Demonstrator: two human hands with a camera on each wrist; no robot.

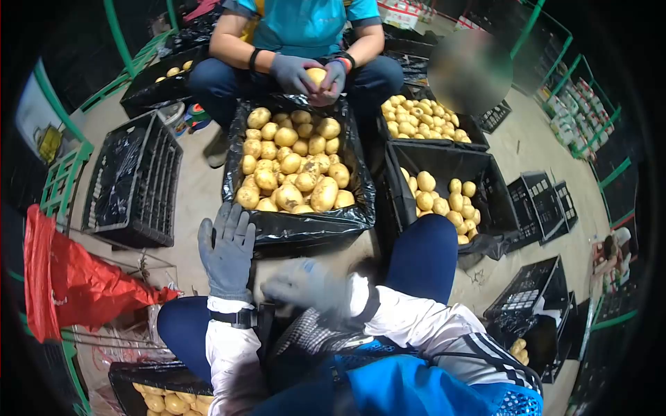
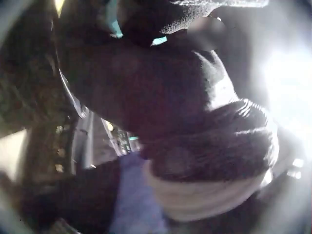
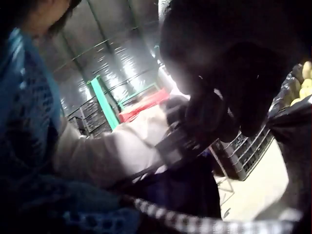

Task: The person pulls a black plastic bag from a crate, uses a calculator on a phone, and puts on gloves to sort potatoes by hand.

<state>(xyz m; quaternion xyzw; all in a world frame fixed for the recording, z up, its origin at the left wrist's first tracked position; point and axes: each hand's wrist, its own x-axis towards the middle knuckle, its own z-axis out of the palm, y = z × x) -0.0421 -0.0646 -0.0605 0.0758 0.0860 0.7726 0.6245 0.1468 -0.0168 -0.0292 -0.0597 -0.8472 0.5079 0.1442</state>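
My left hand [image 1: 229,251], in a grey glove, stretches its straight fingers toward the near left corner of a black plastic-lined crate [image 1: 309,223]. It holds nothing. My right hand [image 1: 305,286], gloved too and blurred, hovers over my lap just right of the left hand, its fingers pointing left and no object showing in them. Yellow potatoes [image 1: 286,163] fill the lined crate in front of me. In the right wrist view the right hand [image 3: 219,63] is a dark shape with fingers hanging down. The left wrist view shows the left hand [image 2: 209,156] dark and blurred.
Across the crate a seated person holds a potato [image 1: 316,76] in gloved hands. More potato crates [image 1: 451,163] stand at the right. At the left are an upright black crate [image 1: 132,180] and a red bag [image 1: 76,277]. Another potato crate [image 1: 121,378] sits beside my left leg.
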